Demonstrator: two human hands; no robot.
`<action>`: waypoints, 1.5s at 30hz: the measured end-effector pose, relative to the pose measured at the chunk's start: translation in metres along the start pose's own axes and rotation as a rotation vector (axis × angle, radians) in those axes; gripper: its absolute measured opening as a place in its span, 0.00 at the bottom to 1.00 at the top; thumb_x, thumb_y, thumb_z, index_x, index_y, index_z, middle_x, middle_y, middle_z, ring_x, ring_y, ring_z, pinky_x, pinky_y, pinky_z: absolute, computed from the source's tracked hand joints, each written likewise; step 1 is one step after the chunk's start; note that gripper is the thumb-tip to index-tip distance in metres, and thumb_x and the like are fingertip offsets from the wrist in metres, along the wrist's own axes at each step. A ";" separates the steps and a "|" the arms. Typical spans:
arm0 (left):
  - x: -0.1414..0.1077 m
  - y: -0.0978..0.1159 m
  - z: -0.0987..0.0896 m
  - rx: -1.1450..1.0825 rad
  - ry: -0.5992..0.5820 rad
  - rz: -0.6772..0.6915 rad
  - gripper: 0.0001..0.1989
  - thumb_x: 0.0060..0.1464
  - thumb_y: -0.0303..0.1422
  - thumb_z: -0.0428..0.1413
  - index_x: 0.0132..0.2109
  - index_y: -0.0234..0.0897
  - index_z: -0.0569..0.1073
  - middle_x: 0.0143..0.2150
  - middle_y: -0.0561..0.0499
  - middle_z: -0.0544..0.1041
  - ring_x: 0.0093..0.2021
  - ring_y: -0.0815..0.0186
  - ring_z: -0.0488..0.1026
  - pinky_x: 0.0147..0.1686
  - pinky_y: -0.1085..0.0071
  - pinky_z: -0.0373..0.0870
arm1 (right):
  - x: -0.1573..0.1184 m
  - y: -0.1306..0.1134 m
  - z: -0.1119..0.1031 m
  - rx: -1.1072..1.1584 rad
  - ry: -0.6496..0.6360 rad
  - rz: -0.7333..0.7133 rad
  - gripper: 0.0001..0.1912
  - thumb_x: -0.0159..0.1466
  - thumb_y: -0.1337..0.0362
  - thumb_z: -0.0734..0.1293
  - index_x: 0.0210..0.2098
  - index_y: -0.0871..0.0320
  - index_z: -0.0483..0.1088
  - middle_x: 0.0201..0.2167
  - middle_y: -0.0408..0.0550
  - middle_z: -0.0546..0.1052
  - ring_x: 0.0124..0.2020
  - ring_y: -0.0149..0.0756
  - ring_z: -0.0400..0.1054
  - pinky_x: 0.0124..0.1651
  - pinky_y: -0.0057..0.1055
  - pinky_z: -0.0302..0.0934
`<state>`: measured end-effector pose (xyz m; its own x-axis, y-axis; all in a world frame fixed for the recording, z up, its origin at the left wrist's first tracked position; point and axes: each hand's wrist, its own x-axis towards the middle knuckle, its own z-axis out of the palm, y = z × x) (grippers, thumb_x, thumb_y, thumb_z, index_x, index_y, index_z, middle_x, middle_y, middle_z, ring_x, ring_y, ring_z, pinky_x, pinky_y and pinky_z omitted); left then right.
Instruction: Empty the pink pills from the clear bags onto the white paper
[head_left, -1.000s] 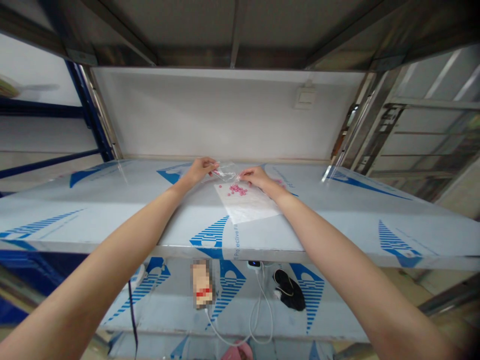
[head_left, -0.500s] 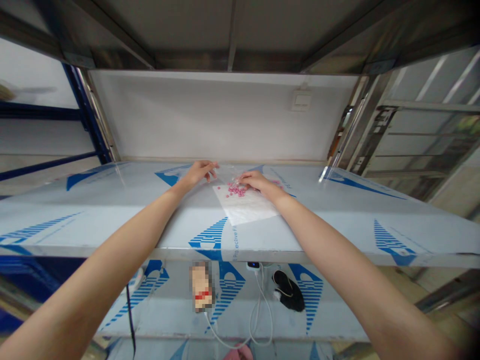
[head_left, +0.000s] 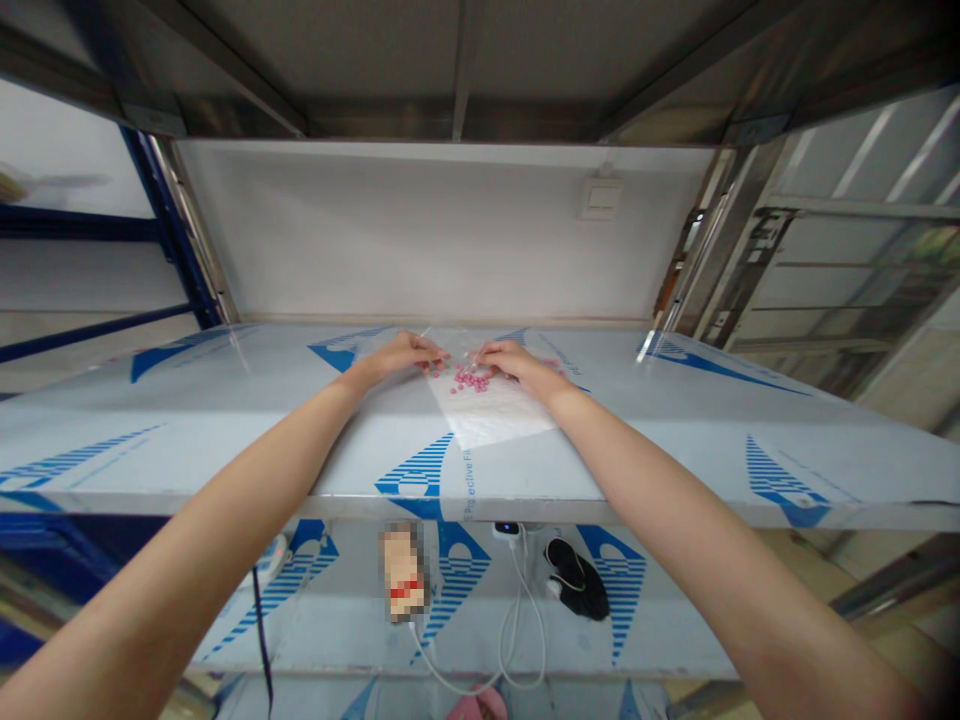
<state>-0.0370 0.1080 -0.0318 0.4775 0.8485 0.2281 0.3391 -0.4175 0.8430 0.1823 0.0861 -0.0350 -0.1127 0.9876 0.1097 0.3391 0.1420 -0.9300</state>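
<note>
Small pink beads lie in a loose cluster on a thin white sheet on the shelf. Just left of the cluster is my left hand, its fingertips drawn together low over the sheet's left edge. What it pinches is too small to make out. A clear plastic bag shows faintly between and behind the hands. My right hand rests at the right of the beads, thumb and fingers closed on crinkled clear plastic that seems part of this bag. More pink beads show beyond my right wrist.
The shelf is covered in blue-printed film. A shelf above hangs overhead, and a white wall closes the back. On the lower shelf lie a blurred-out phone-shaped object, a white cable and a black pouch-like item.
My left hand has come down and to the right, closer to the beads, and its fingers have drawn together. My right hand stays nearly in place.
</note>
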 end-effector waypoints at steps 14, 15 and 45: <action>0.006 -0.006 -0.001 -0.039 0.048 0.087 0.15 0.50 0.40 0.61 0.37 0.31 0.80 0.33 0.45 0.79 0.30 0.67 0.70 0.36 0.71 0.67 | 0.008 0.009 -0.001 0.003 -0.025 -0.044 0.04 0.63 0.70 0.67 0.33 0.59 0.75 0.36 0.47 0.78 0.23 0.27 0.62 0.27 0.28 0.51; 0.005 -0.006 0.000 -0.029 0.024 0.081 0.15 0.50 0.41 0.61 0.37 0.31 0.80 0.34 0.45 0.80 0.31 0.66 0.71 0.37 0.71 0.67 | 0.007 0.009 -0.001 0.016 -0.021 -0.044 0.05 0.64 0.70 0.66 0.33 0.59 0.75 0.38 0.48 0.78 0.23 0.27 0.63 0.27 0.29 0.51; 0.009 -0.011 -0.003 0.212 0.166 -0.008 0.10 0.50 0.36 0.63 0.26 0.32 0.77 0.25 0.48 0.77 0.22 0.70 0.63 0.26 0.73 0.59 | 0.001 0.001 0.001 0.008 -0.093 -0.063 0.06 0.64 0.71 0.67 0.34 0.56 0.76 0.43 0.50 0.79 0.34 0.33 0.71 0.36 0.30 0.60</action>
<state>-0.0391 0.1211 -0.0379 0.3407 0.8863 0.3138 0.5130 -0.4549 0.7279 0.1819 0.0869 -0.0365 -0.2198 0.9661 0.1353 0.3214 0.2027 -0.9250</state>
